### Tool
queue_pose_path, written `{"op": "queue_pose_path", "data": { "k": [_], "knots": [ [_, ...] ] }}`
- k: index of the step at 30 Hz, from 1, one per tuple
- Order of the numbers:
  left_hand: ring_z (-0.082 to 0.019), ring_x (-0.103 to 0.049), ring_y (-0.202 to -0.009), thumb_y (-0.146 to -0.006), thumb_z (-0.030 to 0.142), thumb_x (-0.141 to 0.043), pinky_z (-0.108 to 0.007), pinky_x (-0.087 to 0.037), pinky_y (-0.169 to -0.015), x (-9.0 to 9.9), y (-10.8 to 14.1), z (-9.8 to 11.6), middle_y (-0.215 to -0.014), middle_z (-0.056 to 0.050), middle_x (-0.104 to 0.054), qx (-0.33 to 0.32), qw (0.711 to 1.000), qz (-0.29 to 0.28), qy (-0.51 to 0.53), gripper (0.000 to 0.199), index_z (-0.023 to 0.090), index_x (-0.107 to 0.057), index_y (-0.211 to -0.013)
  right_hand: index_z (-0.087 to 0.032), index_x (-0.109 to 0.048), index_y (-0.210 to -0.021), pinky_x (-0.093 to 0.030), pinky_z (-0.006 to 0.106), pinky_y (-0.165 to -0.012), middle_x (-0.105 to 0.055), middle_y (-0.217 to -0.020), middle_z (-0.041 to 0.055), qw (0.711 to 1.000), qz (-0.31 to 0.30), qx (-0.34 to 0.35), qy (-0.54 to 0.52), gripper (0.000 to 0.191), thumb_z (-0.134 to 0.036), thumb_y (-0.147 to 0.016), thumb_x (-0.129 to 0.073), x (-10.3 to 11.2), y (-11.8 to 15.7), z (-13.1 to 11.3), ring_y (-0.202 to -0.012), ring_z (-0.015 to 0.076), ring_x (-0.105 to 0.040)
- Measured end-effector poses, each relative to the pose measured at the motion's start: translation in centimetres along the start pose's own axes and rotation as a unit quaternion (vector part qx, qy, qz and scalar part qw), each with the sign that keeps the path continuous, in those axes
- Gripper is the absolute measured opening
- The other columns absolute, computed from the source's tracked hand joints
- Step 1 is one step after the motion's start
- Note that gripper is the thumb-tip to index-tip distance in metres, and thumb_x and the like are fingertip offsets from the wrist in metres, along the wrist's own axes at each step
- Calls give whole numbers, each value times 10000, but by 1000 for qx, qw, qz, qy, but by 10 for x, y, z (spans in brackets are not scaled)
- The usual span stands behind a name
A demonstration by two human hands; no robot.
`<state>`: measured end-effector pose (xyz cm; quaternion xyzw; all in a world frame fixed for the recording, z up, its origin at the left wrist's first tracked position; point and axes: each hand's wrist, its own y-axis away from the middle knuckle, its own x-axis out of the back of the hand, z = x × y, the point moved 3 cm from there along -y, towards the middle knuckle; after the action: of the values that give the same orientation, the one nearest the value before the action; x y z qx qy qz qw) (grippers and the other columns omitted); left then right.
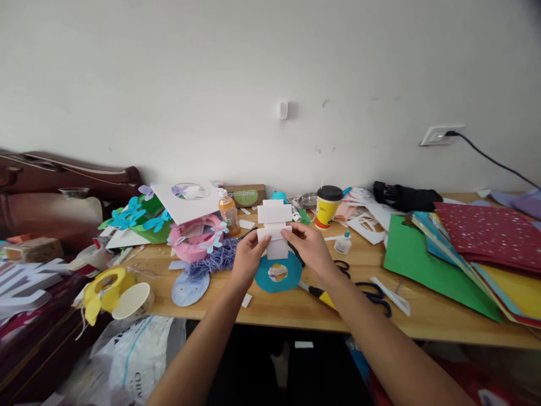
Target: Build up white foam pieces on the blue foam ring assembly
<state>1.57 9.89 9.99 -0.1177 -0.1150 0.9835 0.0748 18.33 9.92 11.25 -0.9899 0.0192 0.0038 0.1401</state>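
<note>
Between my two hands is a white paper cutout [274,213] with wide crossbars on a narrow upright strip, held up above the table. My left hand [250,255] pinches the left end of its lower crossbar, and my right hand [310,245] grips the right end. Just below lies a blue paper ring [262,277] with a ragged hole in its middle. Whether the paper's lower end touches the ring, I cannot tell. Beside my right forearm are a yellow-and-black cutter [323,296] and dark-handled scissors [376,296], partly hidden by the arm.
Left stand a pink paper ring [192,248], purple yarn [217,256], an orange drink bottle [228,213] and a white bowl [134,303]. To the right are a glue bottle [342,243], a lidded yellow cup [327,208] and green card [426,270]. The wooden table's front edge [270,324] runs below my hands.
</note>
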Motion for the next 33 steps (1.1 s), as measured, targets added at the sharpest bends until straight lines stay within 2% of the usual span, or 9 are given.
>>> {"op": "queue_pose_path", "data": {
  "k": [20, 26, 33],
  "knots": [
    [-217, -673, -900, -781, 418, -779, -311, -518, -805, 4, 0, -3, -993, -76, -754, 14, 1000, 4, 10, 364, 169, -749, -1045, -206, -702, -942, -505, 322, -653, -724, -864, 49, 999, -31, -18, -17, 381, -535, -751, -717, -3, 0, 2, -752, 210, -640],
    [-208, -672, -870, -793, 418, -766, -293, -517, -775, 6, 2, 1, -977, -68, -758, 11, 1000, 18, -5, 338, 169, -754, -1021, -207, -700, -979, -522, 332, -698, -733, -939, 65, 999, -29, -18, -18, 398, -529, -747, -724, -6, -1, 0, -812, 220, -658],
    [-229, -679, -869, -792, 441, -759, -309, -524, -763, 4, -2, 2, -961, -81, -759, 10, 999, 27, -25, 367, 149, -746, -1015, -199, -696, -943, -501, 315, -669, -711, -866, 45, 1000, -14, -16, -10, 382, -524, -745, -728, -7, -2, 1, -768, 202, -633]
  ]
}}
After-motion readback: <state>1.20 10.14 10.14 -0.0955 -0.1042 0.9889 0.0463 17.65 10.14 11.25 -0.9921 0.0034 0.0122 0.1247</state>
